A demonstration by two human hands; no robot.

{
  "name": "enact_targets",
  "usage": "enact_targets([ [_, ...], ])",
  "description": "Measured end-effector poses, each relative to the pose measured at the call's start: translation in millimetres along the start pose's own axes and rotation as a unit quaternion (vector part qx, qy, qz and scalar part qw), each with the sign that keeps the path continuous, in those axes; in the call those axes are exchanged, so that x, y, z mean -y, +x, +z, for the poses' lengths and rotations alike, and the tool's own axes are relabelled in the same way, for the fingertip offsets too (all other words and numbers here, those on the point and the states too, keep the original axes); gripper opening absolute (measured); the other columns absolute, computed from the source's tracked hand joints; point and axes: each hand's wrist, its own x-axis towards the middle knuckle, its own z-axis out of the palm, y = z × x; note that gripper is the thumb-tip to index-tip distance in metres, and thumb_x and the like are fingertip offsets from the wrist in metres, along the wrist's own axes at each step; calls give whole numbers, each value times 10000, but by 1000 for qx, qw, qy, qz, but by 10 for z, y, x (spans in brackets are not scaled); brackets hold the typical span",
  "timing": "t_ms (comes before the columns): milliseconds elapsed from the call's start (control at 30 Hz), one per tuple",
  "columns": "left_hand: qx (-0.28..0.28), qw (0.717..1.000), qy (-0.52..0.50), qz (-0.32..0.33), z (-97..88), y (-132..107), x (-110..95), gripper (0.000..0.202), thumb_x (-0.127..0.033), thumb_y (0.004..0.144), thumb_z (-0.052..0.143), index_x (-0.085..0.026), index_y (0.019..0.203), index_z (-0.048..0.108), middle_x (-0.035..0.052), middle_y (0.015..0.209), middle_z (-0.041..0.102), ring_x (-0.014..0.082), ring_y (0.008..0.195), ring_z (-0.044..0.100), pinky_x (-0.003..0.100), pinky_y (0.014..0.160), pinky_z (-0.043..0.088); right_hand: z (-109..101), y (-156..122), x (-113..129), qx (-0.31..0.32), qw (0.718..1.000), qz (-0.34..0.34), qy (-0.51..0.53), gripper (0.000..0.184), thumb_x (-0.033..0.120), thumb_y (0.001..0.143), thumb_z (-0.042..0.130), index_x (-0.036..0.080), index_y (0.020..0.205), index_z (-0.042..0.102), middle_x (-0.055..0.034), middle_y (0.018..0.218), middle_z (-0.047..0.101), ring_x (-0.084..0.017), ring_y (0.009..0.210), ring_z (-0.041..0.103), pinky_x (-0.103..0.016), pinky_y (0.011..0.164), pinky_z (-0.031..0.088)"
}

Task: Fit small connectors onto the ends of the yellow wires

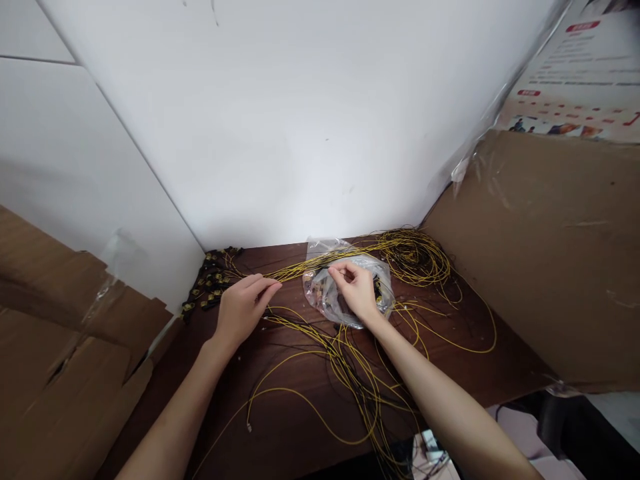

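Note:
My left hand is closed in a pinch, thumb against fingers, beside a bundle of yellow and black wires on the dark table. Anything between its fingertips is too small to make out. My right hand also pinches with thumb and forefinger, above a clear plastic bag; what it grips, perhaps a thin wire, does not show clearly. The wire bundle runs from black and yellow parts at the left to a coil at the right. More loose wires lie in front of both hands.
Cardboard stands on the left and on the right of the brown table. A white wall rises behind it. Loose wire ends hang over the front edge, near a small pale object.

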Motion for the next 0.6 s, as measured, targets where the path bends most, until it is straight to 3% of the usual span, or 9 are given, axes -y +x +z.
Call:
enact_targets([
  [433, -28, 999, 1, -24, -89, 57, 191, 255, -372, 838, 498, -192, 779, 669, 33, 714, 651, 166, 703, 543, 288, 692, 410, -68, 66, -53, -23, 1000, 4, -20, 218, 349, 786, 548, 154, 767, 644, -36, 718, 641, -144, 606, 541, -262, 599, 419],
  [600, -77, 970, -152, -172, -73, 83, 168, 260, -399, 775, 560, -176, 838, 676, 28, 778, 670, 153, 689, 581, 263, 649, 450, -124, 103, -54, -46, 999, -1, -23, 198, 320, 788, 539, 147, 766, 633, -29, 702, 621, -148, 620, 538, -261, 598, 406],
])
